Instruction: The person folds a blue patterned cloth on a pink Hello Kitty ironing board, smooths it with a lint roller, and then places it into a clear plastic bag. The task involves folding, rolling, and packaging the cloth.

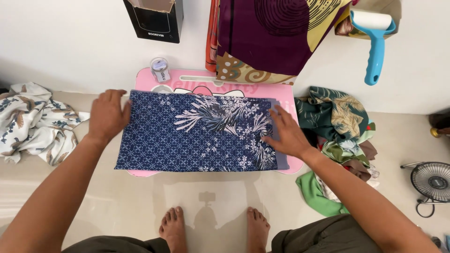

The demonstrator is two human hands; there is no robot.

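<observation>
A folded navy cloth (187, 136) with white floral and lattice print lies flat across a small pink table (286, 96). My left hand (108, 115) rests palm-down on the cloth's left edge, fingers spread. Over at the right end, my right hand (286, 133) presses flat on the cloth. Neither hand grips anything.
A small jar (160, 70) stands at the table's back left. White patterned cloth (35, 122) lies on the floor at left, a heap of green and mixed clothes (340, 136) at right. A blue lint roller (375, 40), a hanging maroon fabric (272, 35), a small fan (431, 180) and my bare feet (213, 227) are also here.
</observation>
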